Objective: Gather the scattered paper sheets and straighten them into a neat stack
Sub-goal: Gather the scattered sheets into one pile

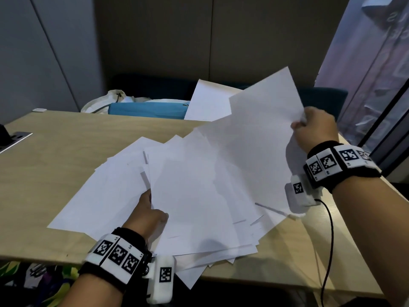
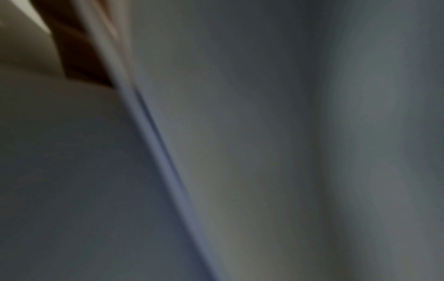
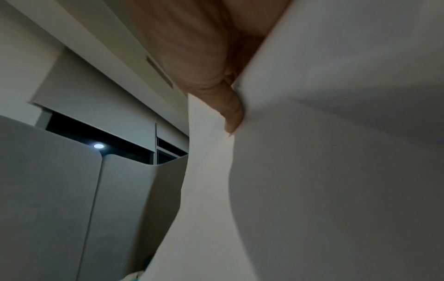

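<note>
Several white paper sheets [image 1: 199, 191] lie fanned and overlapping across the wooden table [image 1: 55, 151]. My left hand [image 1: 147, 212] grips the near left edge of the upper bundle, its fingers tucked under the sheets. My right hand [image 1: 309, 127] pinches the far right edge of raised sheets [image 1: 265, 111], lifted off the table. One more sheet [image 1: 205, 100] leans at the back beyond the table edge. In the right wrist view a thumb [image 3: 230, 106] presses on the paper [image 3: 336, 171]. The left wrist view is blurred, filled by paper [image 2: 264, 152].
A blue folder [image 1: 146, 109] and a white cloth bag [image 1: 110, 100] sit behind the table's far edge. A power socket panel [image 1: 13, 138] is set in the table at the left. A black cable [image 1: 329, 240] hangs from my right wrist.
</note>
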Demonstrator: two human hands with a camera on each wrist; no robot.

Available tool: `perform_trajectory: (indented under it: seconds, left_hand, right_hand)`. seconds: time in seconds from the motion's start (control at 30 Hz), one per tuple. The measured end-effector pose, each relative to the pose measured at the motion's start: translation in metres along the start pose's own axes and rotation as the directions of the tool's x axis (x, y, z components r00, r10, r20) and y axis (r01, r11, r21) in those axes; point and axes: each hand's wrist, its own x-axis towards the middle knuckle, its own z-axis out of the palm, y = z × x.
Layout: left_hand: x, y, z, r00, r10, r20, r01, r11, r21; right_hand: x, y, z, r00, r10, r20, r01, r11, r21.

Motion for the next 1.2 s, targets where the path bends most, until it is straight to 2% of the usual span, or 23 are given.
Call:
perform_trajectory:
  seconds: [0.2, 0.33, 0.43, 0.53, 0.6, 0.67, 0.77, 0.87, 1.0, 1.07, 1.13, 1.2]
  left_hand:
    - [-0.009, 0.007, 0.001, 0.999, 0.039, 0.029, -0.039, 0.999, -0.026]
    - [-0.010, 0.009, 0.005, 0.999, 0.014, 0.040, -0.013, 1.000, -0.008]
    - [-0.014, 0.011, 0.009, 0.998, -0.054, 0.018, 0.055, 0.998, -0.036]
    - [-0.021, 0.022, 0.012, 0.999, -0.042, -0.005, 0.042, 0.998, -0.036]
    - [-0.024, 0.028, 0.010, 0.997, -0.071, 0.012, 0.072, 0.996, -0.046]
    - [-0.022, 0.027, 0.008, 0.995, -0.077, 0.056, 0.085, 0.982, -0.168]
    - [-0.014, 0.023, 0.006, 0.992, -0.110, 0.062, 0.124, 0.940, -0.317]
    - [-0.016, 0.023, 0.010, 0.996, -0.079, 0.028, 0.083, 0.977, -0.197]
    - [-0.017, 0.015, 0.012, 0.999, -0.044, -0.028, 0.040, 0.989, -0.141]
    - [-0.015, 0.013, 0.010, 0.998, -0.038, -0.056, 0.031, 0.993, -0.116]
    - [-0.014, 0.013, 0.008, 0.998, -0.019, -0.061, 0.013, 0.996, -0.092]
    - [-0.016, 0.016, 0.006, 0.999, -0.004, -0.053, 0.000, 0.997, -0.076]
  right_hand:
    - [-0.002, -0.031, -0.048, 0.961, -0.023, -0.275, 0.051, 0.994, 0.093]
    - [0.002, -0.043, -0.063, 0.910, -0.013, -0.414, 0.173, 0.920, 0.352]
    - [-0.003, -0.046, -0.059, 0.906, 0.046, -0.420, 0.188, 0.847, 0.497]
    - [-0.026, -0.048, -0.037, 0.948, 0.101, -0.303, 0.125, 0.756, 0.643]
    - [-0.045, -0.043, -0.009, 0.978, 0.136, -0.158, 0.020, 0.695, 0.719]
    - [-0.065, -0.035, 0.020, 0.988, 0.153, 0.005, -0.107, 0.668, 0.737]
    - [-0.092, -0.024, 0.056, 0.965, 0.159, 0.210, -0.263, 0.616, 0.743]
    - [-0.111, -0.016, 0.077, 0.900, 0.176, 0.398, -0.417, 0.608, 0.675]
    - [-0.115, -0.012, 0.079, 0.846, 0.221, 0.485, -0.512, 0.591, 0.623]
    - [-0.110, -0.005, 0.081, 0.848, 0.240, 0.473, -0.511, 0.610, 0.606]
    - [-0.100, 0.006, 0.086, 0.857, 0.252, 0.449, -0.494, 0.651, 0.577]
    - [-0.089, 0.014, 0.086, 0.825, 0.273, 0.494, -0.520, 0.711, 0.474]
